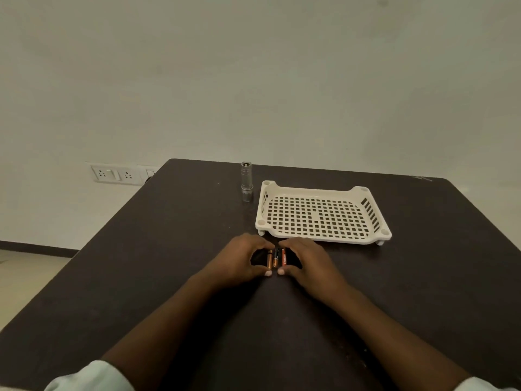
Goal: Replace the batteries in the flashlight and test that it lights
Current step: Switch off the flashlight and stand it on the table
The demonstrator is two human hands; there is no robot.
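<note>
**Two hands cupped round three batteries on a dark table**

Just below the middle of the frame, the left hand (242, 256) and the right hand (306, 261) lie on the table (141, 277), curved toward each other with thumb tips and fingertips almost meeting. Neither is clamped on anything: each hand is open and curled, ringing the batteries (276, 258) rather than gripping them. Whether any finger actually touches a battery, I cannot tell.

There are three batteries, side by side and close together, each with its long axis running away from the person toward the top of the frame. Two are copper and black; the rightmost is red.

Above and right of the hands sits one white slotted tray (375, 218) on short feet, its near edge just beyond the fingertips. Left of the tray's far corner stands one silver flashlight (246, 180), upright, long axis vertical, wider end down, near the table's far edge.

The table is bare on the left side of the frame and along the lower right. Its left edge runs diagonally from upper middle to lower left. On the wall at middle left is a white socket panel (115, 173) with two sockets.
</note>
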